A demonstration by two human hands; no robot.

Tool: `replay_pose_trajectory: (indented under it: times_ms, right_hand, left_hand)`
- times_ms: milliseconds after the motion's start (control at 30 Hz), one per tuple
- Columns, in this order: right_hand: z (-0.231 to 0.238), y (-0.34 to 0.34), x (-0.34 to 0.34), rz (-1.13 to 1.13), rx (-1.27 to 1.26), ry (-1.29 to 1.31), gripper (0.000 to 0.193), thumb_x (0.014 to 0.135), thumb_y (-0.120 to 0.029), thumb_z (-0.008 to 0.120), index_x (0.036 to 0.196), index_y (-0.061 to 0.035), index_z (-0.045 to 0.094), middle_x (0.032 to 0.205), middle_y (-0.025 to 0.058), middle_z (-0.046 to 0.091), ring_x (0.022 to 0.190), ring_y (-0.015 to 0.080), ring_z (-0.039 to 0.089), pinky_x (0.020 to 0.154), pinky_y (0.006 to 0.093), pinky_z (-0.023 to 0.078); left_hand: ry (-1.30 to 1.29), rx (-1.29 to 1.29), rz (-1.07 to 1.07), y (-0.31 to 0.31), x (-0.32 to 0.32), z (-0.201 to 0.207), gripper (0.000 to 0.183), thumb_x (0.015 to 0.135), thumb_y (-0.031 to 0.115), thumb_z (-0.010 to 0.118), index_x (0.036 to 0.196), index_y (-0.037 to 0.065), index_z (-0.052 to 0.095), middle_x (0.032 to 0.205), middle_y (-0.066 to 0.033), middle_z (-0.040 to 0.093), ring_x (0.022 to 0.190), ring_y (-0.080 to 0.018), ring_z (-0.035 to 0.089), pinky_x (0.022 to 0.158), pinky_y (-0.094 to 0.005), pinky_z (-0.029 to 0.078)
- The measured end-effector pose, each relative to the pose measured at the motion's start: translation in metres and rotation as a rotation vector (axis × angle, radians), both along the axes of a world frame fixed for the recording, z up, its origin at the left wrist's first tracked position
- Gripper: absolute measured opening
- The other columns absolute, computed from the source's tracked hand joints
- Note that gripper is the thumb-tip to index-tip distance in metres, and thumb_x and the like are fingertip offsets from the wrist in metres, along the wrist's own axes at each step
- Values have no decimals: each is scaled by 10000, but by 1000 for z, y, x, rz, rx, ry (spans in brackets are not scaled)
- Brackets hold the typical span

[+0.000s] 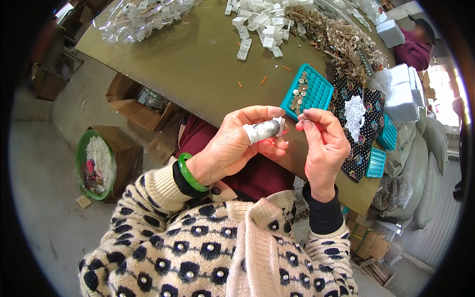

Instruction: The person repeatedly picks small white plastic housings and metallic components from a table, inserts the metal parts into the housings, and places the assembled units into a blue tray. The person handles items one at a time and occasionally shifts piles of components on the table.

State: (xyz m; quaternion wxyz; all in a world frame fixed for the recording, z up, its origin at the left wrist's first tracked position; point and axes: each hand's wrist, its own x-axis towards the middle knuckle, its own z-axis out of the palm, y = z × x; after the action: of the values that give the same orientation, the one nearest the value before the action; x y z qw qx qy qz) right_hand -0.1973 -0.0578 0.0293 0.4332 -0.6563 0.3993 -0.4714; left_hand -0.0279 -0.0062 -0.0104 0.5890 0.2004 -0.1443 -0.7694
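Observation:
My left hand point(225, 143), wearing a green bangle point(190, 173) at the wrist, is closed around a small white-and-grey tube point(262, 131). The tube lies across the fingers, its white ribbed end toward the palm. Close to its right, my right hand point(324, 148) pinches thumb and forefinger together; whatever is between them is too small to make out. Just beyond both hands lies a teal tray point(319, 94) with rows of round hollows. Small round shiny pieces point(299, 92) fill part of its left side.
Small clear plastic boxes point(262, 24) are heaped on the table point(198, 64). Tangled brownish strands point(346, 44) lie at the far right. White bits point(354, 116) rest on a dark patterned cloth point(349, 158). Cartons and a green basket point(79, 163) stand on the left floor. Another person point(414, 49) sits far right.

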Motion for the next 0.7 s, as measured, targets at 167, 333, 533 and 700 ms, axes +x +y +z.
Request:
replay_pose_trajectory:
  times_ms: [167,333,533,700]
  right_hand:
    - [0,4,8,-7,-443,318,162,859,81,658,1005,11,659,921,106,670,791,185,650,722,275,528]
    - [-2,5,15,-4,-625,411,244,795,111,688,1010,3,651,845,121,639,736,248,630,656,319,522]
    - [1,2,17,111,-727,460,279,741,136,688,985,12,634,808,117,611,696,273,598,610,351,498]
    - [3,0,17,163,-755,481,314,689,141,680,969,9,629,787,115,595,676,277,583,602,364,489]
  left_hand:
    - [69,39,15,1,1,-2,301,931,160,665,1195,26,609,1067,-155,674,882,-255,703,783,-377,604]
    - [70,43,34,3,1,-3,302,927,147,670,1184,1,610,1062,-156,681,891,-255,707,784,-365,609]
    - [32,62,45,3,5,-3,274,925,134,670,1155,-8,627,1033,-163,687,879,-248,711,760,-369,619]
    - [-21,103,65,3,5,-3,249,923,112,667,1139,-6,634,994,-158,693,853,-243,715,698,-350,627]
